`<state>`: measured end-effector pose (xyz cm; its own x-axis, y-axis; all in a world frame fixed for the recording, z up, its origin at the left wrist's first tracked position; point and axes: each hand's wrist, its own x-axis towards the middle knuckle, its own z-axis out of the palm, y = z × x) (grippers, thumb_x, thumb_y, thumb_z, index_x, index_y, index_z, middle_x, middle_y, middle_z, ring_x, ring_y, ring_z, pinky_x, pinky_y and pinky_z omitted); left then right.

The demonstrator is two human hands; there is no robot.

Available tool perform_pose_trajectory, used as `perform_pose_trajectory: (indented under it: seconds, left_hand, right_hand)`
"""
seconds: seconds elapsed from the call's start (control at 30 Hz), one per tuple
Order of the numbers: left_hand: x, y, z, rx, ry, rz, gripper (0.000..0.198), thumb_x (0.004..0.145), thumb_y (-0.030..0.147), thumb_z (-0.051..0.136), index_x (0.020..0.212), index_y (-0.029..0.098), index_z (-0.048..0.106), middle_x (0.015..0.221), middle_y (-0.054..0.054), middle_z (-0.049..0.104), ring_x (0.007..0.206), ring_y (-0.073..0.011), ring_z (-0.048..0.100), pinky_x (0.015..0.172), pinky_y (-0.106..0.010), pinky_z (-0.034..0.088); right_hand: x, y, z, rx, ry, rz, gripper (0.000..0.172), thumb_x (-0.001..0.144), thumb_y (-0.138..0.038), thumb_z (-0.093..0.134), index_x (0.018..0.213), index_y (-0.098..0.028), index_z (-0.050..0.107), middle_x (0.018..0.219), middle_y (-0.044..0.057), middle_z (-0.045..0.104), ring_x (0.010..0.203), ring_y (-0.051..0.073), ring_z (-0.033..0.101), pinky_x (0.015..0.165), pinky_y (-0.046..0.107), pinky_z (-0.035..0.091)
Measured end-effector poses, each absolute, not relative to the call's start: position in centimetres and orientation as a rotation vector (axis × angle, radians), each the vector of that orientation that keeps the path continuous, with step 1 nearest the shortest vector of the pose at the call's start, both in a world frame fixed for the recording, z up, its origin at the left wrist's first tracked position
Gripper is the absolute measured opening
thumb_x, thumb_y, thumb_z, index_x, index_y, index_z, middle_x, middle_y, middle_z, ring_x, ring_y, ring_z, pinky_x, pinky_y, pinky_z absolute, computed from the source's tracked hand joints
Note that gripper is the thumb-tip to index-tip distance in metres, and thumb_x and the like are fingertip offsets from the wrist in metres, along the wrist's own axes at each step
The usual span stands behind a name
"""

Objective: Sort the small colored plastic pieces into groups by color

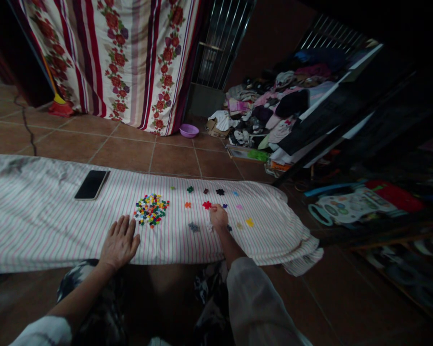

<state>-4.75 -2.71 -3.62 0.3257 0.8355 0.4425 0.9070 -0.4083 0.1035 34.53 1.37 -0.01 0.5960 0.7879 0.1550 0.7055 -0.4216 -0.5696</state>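
Note:
My left hand (120, 241) lies flat on the striped cloth (75, 230), fingers stretched out and holding nothing. Just beyond its fingertips is a mixed heap of small coloured pieces (151, 210). My right hand (219, 217) is closed in a pinch at the edge of a small red pile (206, 205); whatever is between its fingertips is hidden. Around that hand sit other single-colour piles: orange (187, 205), grey (194, 227), black (220, 192), dark green (190, 189), pink (239, 207) and yellow (249, 222). A white pile is partly covered by the hand.
A dark phone (92, 185) lies on the cloth at the left. Past the far edge are a tiled floor, a purple basin (189, 130), a flowered curtain (130, 62) and a red broom (60, 107). Heaped clothes (267, 110) stand at the back right.

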Motion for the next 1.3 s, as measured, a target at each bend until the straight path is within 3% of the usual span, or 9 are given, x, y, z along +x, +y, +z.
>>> perform_pose_trajectory:
  seconds: [0.2,0.6,0.9,1.3]
  left_hand:
    - [-4.7,-2.7,-3.5,-2.424,-1.626,-0.623,0.061,0.089,0.044,0.038,0.133,0.005,0.057,0.143,-0.025,0.053,0.138,-0.037,0.045,0.111,-0.053,0.035]
    - [-4.6,-2.8,-3.2,-2.408,-1.612,-0.618,0.06,0.09,0.042,0.038,0.133,0.005,0.056,0.142,-0.026,0.053,0.138,-0.0372,0.046,0.112,-0.053,0.035]
    - [-4.4,-2.9,-3.3,-2.404,-1.642,-0.633,0.06,0.09,0.042,0.037,0.133,0.005,0.057,0.143,-0.025,0.052,0.138,-0.037,0.045,0.111,-0.053,0.035]
    - [-4.4,-2.9,-3.4,-2.396,-1.653,-0.626,0.059,0.089,0.042,0.038,0.133,0.007,0.056,0.144,-0.024,0.051,0.139,-0.0359,0.045,0.112,-0.053,0.035]
  right_hand:
    - [34.3,1.2,-0.3,-2.237,-1.187,0.157,0.025,0.083,-0.019,0.05,0.095,-0.02,0.072,0.088,0.006,0.074,0.081,0.02,0.066,0.071,0.028,0.046]
    - [34.7,1.1,-0.6,-2.135,-1.261,0.154,0.025,0.079,-0.02,0.048,0.083,-0.022,0.072,0.084,0.003,0.073,0.082,0.019,0.065,0.08,0.029,0.049]
    - [33.6,1.1,0.2,-1.963,-1.319,0.096,0.031,0.079,-0.018,0.043,0.086,-0.019,0.073,0.092,0.008,0.073,0.091,0.021,0.064,0.09,0.034,0.05]
    - [24.8,3.5,0.7,-1.686,-1.684,0.397,0.027,0.084,-0.014,0.05,0.091,-0.023,0.074,0.094,0.004,0.071,0.092,0.018,0.065,0.09,0.031,0.051]
